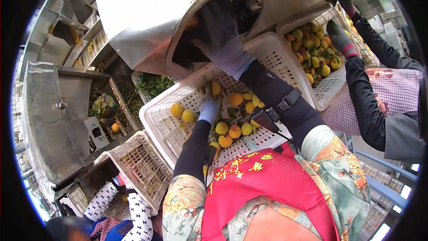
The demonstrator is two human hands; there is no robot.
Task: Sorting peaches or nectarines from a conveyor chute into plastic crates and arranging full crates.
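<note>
My right hand [222, 38], in a greyish work glove, reaches into the dark rounded opening [249, 10] of a metal machine housing. Its thumb stands apart from the outstretched fingers, and the fingertips are lost in shadow. My left hand [208, 107], gloved as well, is low inside a white perforated plastic crate [158, 107]. A yellow peach [216, 88] lies right at its fingers; whether they grip it is not clear. More peaches [235, 131], yellow to orange, are scattered on the crate's floor with some green leaves.
To the right, a person's gloved hand [339, 36] is over a crate of peaches [314, 48]. Another person in patterned sleeves [138, 212] works at lower left beside a tilted crate [143, 167]. Metal bins [60, 107] with leaves and debris stand left.
</note>
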